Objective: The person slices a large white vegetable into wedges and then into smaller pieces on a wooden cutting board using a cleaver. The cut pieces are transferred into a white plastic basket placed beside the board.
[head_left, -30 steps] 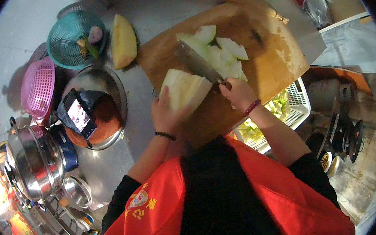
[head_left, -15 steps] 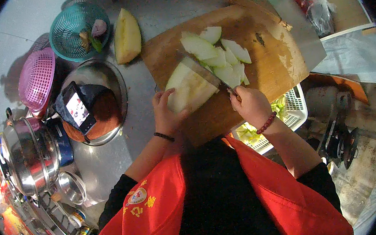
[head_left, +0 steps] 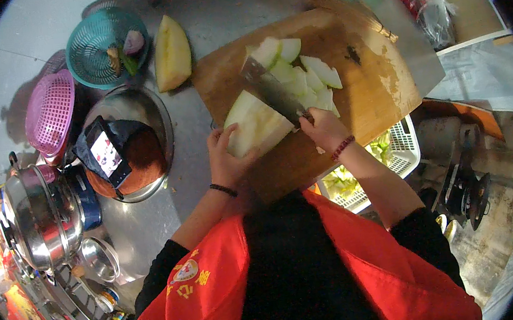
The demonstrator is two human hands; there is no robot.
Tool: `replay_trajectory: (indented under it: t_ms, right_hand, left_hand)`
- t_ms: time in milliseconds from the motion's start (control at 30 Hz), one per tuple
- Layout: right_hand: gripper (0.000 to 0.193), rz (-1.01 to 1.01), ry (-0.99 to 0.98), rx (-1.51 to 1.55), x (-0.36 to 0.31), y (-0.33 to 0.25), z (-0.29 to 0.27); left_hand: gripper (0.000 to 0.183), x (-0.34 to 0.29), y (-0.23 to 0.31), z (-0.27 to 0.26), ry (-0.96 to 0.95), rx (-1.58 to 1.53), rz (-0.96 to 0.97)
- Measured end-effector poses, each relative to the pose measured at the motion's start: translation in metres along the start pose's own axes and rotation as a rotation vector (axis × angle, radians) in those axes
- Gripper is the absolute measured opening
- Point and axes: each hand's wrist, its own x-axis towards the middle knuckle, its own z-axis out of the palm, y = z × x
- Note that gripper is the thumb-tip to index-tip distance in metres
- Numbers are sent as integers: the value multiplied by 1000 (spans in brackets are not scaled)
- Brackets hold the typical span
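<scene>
My left hand [head_left: 228,157] grips the near left end of a pale melon chunk [head_left: 256,122], probably winter melon, on the wooden cutting board [head_left: 379,78]. My right hand [head_left: 325,130] is wrapped round the handle of a cleaver [head_left: 273,94]. Its broad blade lies tilted just beyond the chunk's cut end, the face turned up. Past the blade is a loose pile of thin melon slices [head_left: 317,72], partly covered by it. Another yellowish melon wedge [head_left: 171,53] rests on the metal counter left of the board.
A teal basket [head_left: 80,56], a pink basket [head_left: 48,113] and a propped phone [head_left: 106,154] on a round lid stand to the left. Under the board's near right edge sits a white basket [head_left: 406,147] of greenish cut pieces. A straw brush [head_left: 353,9] lies along the far edge.
The cleaver has shifted left and away from me, its blade tipping from nearly edge-on to showing its broad face. My right hand moved with it; my left hand stays on the chunk.
</scene>
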Motion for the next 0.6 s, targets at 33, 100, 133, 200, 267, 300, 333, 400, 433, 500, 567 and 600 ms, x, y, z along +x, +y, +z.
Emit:
replay_trajectory:
  t_ms: [33,100,133,200,267,300,333,400,433,500,567,600]
  right_hand:
    - [29,29,17,21,-6,-1,-5]
    - [26,-110,104,-3,-22,-5,-20]
    - [25,-181,154,-6,-31,-7,-27]
    - [22,-214,149,-53,-42,-16,-30]
    - [21,-207,119,-130,-51,-24,-30]
    - [22,-184,95,-142,-53,-27,-29]
    - [22,-171,100,-165,-54,-29,-27]
    - [22,-101,80,-230,-52,-32,-23]
    - [23,-97,68,-224,-51,-32,-20]
    - [25,-60,40,-222,-48,-33,-11]
    - [27,-24,20,-258,-33,-34,6]
    - [28,6,2,-275,-23,-34,14]
  left_hand:
    - [66,0,0,0,7,15,1]
    - [68,0,1,1,4,25,-21]
    - [70,1,0,2,-8,20,-37]
    - [72,3,-1,2,-16,14,-48]
    - [72,4,-2,2,-19,1,-49]
    - [72,4,-2,2,-15,-3,-42]
    - [72,3,-2,2,-16,-11,-36]
    - [71,3,-3,2,-16,-26,-32]
    - [71,3,-3,2,-17,-33,-34]
    - [71,4,-4,3,-18,-31,-35]
    - [70,5,-4,4,-18,-13,-46]
    - [71,4,-4,5,-12,-7,-34]
